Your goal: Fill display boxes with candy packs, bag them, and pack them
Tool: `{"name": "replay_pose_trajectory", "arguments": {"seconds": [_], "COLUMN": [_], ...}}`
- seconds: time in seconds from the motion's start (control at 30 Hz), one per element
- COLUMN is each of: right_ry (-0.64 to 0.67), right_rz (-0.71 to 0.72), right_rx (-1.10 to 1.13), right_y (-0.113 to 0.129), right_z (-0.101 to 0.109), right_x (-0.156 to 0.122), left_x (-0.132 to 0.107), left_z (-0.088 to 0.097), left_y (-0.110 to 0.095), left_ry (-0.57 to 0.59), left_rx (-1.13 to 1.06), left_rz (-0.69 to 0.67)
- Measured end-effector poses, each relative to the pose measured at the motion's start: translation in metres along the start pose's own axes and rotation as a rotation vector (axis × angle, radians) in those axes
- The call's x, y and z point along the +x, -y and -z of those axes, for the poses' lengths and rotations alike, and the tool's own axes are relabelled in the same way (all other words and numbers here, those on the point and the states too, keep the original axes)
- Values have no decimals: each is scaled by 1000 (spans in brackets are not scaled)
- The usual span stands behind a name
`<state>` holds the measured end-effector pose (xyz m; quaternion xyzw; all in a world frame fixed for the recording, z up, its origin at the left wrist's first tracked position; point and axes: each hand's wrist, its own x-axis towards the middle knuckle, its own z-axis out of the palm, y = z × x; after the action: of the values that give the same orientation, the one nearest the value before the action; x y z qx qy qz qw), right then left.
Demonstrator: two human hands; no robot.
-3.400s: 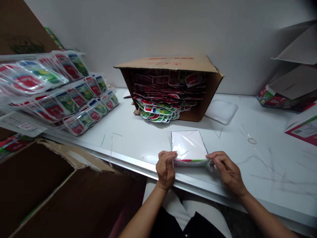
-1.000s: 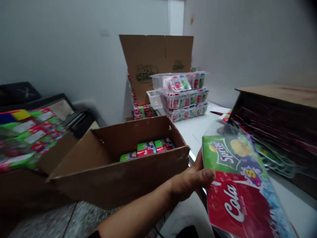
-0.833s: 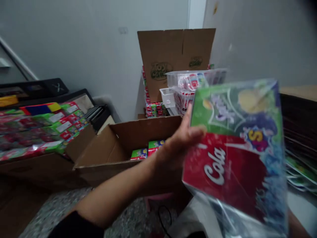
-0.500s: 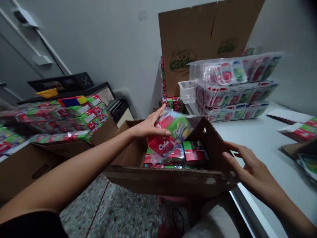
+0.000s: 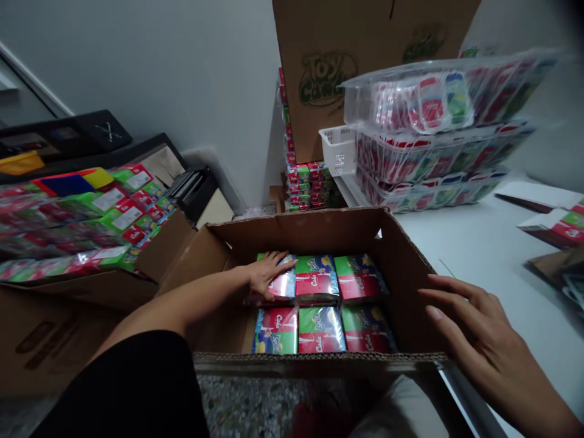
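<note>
The shrink-wrapped red and green packet with "Cola" lettering (image 5: 283, 285) lies flat in the far left slot of the open brown cardboard box (image 5: 319, 360), a little left of the frame's centre. The left hand (image 5: 266, 272) rests palm down on its left half, fingers stretched out across the shiny wrap rather than curled round it. It is a loose, flat touch, not a clench. The forearm comes in from the lower left over the box's left wall, so the packet lies straight ahead of the fingertips, with its long side running from the near wall toward the far wall and its green end away from the person. Its right edge touches the middle packet of the far row (image 5: 316, 278), and a near row of three like packets (image 5: 322, 328) sits just beside it toward the person. The right hand (image 5: 474, 340) hovers at the lower right, fingers spread and holding nothing, outside the box's right wall above the white table (image 5: 493, 255). It is well apart from the packet, so the left hand is plainly the nearer. Clear plastic trays of small red and green packs (image 5: 433, 121) are stacked at the upper right.
</note>
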<state>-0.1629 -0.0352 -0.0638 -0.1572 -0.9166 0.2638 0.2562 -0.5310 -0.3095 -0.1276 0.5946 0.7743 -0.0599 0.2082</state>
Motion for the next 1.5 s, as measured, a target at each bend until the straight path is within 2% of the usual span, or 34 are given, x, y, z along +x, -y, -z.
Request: {"name": "replay_pose_trajectory", "arguments": {"seconds": [0.1,0.2,0.37,0.43,0.57,0.67,0.83,0.9,0.97,1.07,1.13,1.2,1.3,1.4,1.5], "right_ry": [1,-3,1,-10,-20,-36,-38,-27,-27,-32,-22,-6,6,21,35], "right_rz": [-21,-31,-46,-51,-43,-33,-12,-6,4,13,11,12,12,3,7], "right_rx": [-5,-8,10,17,1,-23,-36,-43,-49,-47,-43,-39,-26,-17,-18], "right_y": [-1,-3,-2,-1,2,7,10,9,9,9,11,12,12,12,12], "right_z": [-1,-1,-1,-1,-2,-3,-3,-2,-2,-1,0,1,2,4,5], "right_x": [-3,-4,-5,-6,-5,-4,-2,-2,-2,-2,-2,-3,-3,-4,-3], "left_x": [5,2,-5,-7,-7,-3,1,7,24,65,95,117,129,127,124], "left_z": [-17,-26,-38,-42,-48,-51,-46,-38,-32,-29,-32,-35,-41,-47,-47], "left_y": [12,11,-8,-9,-3,-4,-21,-36,-57,-95,-116,-128,-126,-118,-119], "left_ry": [30,38,2,-16,-36,-26,-12,-68,-147,-213,-242,-227,-204,-192,-184], "left_rx": [-66,-78,-16,-53,-82,-64,-15,30,50,28,30,36,44,38,12], "left_rz": [-9,38,432,497,342,336,385,322,174,-16,-82,-119,-138,-113,-70]}}
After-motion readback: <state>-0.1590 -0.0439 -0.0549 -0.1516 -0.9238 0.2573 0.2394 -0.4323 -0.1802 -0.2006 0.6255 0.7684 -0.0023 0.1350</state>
